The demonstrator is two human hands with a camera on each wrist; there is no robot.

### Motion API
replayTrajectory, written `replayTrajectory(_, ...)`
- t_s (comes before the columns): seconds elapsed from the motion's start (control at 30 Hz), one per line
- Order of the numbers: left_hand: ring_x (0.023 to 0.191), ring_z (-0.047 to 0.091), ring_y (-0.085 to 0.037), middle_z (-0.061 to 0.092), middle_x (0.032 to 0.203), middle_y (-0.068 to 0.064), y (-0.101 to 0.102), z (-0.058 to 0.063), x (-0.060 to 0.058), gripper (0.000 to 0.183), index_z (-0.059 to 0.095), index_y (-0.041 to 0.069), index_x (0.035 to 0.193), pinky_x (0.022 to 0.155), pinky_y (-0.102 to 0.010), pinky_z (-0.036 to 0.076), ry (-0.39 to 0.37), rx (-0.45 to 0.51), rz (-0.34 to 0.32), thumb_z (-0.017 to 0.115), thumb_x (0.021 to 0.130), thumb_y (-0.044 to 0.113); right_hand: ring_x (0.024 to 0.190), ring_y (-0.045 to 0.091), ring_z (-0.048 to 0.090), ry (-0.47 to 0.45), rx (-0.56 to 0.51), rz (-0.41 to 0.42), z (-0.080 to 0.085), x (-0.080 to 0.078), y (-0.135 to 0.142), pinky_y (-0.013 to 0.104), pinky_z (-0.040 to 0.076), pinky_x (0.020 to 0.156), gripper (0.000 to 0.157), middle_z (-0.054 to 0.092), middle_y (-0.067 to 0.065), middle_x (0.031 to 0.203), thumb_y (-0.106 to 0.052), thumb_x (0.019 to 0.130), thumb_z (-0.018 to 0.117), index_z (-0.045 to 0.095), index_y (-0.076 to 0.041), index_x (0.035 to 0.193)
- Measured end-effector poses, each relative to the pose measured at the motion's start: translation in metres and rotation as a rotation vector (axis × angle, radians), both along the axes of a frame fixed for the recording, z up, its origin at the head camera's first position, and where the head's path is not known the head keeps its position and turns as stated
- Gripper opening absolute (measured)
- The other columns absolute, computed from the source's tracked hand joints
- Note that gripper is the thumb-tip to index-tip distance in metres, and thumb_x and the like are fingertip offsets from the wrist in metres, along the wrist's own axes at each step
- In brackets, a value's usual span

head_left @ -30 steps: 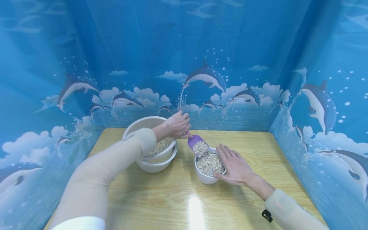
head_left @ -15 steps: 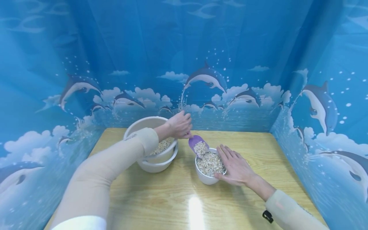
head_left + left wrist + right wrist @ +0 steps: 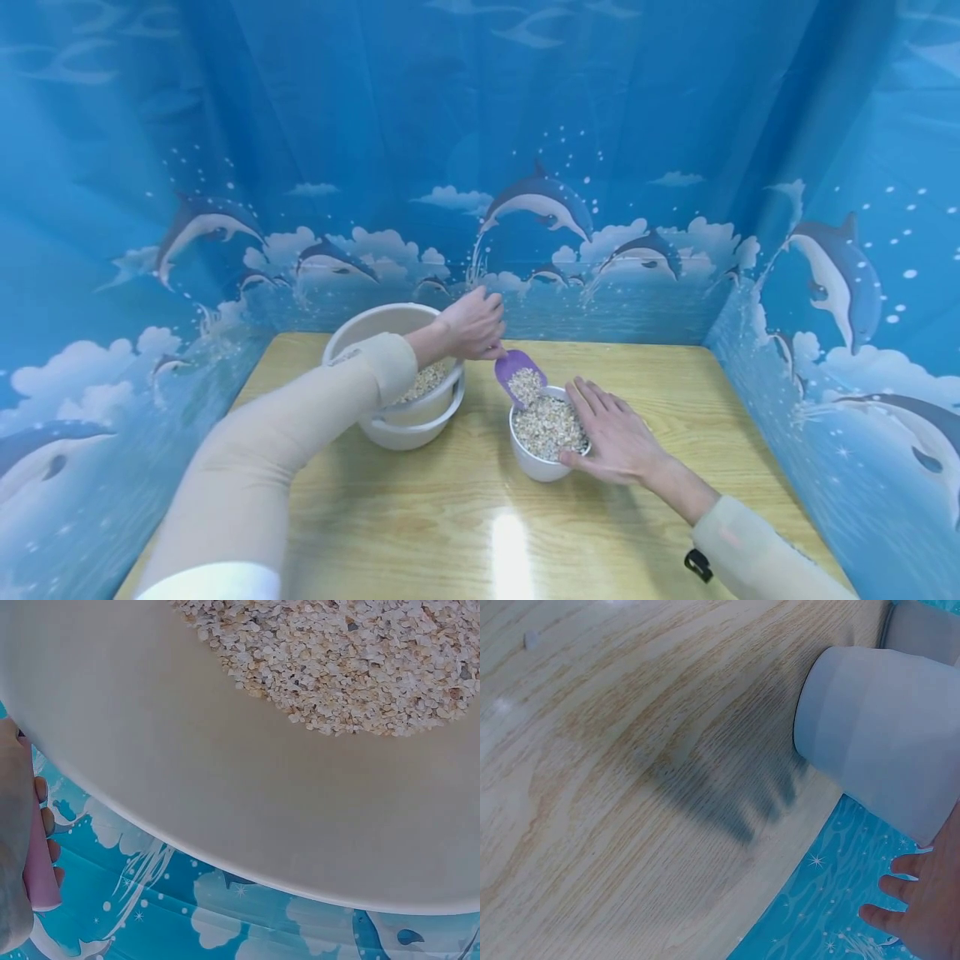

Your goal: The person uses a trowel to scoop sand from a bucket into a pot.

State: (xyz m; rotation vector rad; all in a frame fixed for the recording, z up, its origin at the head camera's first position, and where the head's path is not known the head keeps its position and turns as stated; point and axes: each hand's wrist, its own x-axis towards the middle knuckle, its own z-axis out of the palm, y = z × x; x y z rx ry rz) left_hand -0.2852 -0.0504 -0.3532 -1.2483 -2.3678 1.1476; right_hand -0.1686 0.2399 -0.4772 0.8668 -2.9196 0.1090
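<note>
My left hand grips the handle of a purple scoop, fingers curled round its pink grip in the left wrist view. Pale gravel lies on the scoop's blade, whose tip overlaps the far left rim of a small white bowl. That bowl is filled nearly to the brim with similar gravel. Against the bowl's right side rests my right hand, its fingers straight and spread from the thumb. In the right wrist view the bowl shows from its outer side.
Left of the small bowl stands a large white tub, with a tilted white basin in it holding more gravel. My left forearm passes over it. Blue dolphin-print curtains enclose the wooden table at the back and both sides.
The scoop and left hand have shifted slightly up and to the right, and the gravel patch on the blade looks a little smaller. My right hand keeps its place at the bowl.
</note>
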Motion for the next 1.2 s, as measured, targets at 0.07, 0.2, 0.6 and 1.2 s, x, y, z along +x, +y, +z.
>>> replayTrajectory(0.07,0.092,0.05,-0.016,0.069,0.104,0.001,0.001,0.0,0.0,0.073,0.069,0.018,0.105,0.083,-0.031,0.046,0.005,0.001,-0.006,0.021,0.106,0.073,0.156,0.046,0.036,-0.001,-0.001,0.001,0.0,0.0,0.0,0.065,0.036,0.122,0.109,0.029,0.026,0.171,-0.075,0.093,0.057,0.026,0.001,0.164)
replayTrajectory(0.2,0.095,0.052,-0.016,0.069,0.104,0.001,0.005,0.0,0.0,0.073,0.07,0.018,0.105,0.084,-0.032,0.047,0.011,0.01,-0.019,0.022,0.106,0.073,0.156,0.046,0.036,-0.004,-0.006,0.001,0.0,0.0,0.0,0.066,0.036,0.122,0.109,0.028,0.026,0.171,-0.075,0.093,0.057,0.026,0.001,0.164)
replayTrajectory(0.6,0.101,0.055,-0.017,0.07,0.108,0.001,0.015,0.0,0.001,0.073,0.071,0.02,0.11,0.087,-0.034,0.047,0.056,0.044,-0.052,0.023,0.105,0.075,0.155,0.046,0.037,0.002,-0.007,-0.003,0.0,0.0,0.0,0.066,0.037,0.121,0.109,0.03,0.026,0.17,-0.075,0.092,0.058,0.027,0.001,0.164)
replayTrajectory(1.2,0.101,0.056,-0.017,0.07,0.111,0.001,0.016,0.007,0.006,0.069,0.069,0.022,0.11,0.086,-0.033,0.046,0.209,0.018,-0.208,0.024,0.105,0.074,0.155,0.046,0.038,0.005,-0.008,-0.006,0.001,0.001,-0.001,0.066,0.037,0.12,0.111,0.03,0.026,0.17,-0.076,0.092,0.057,0.026,0.001,0.164)
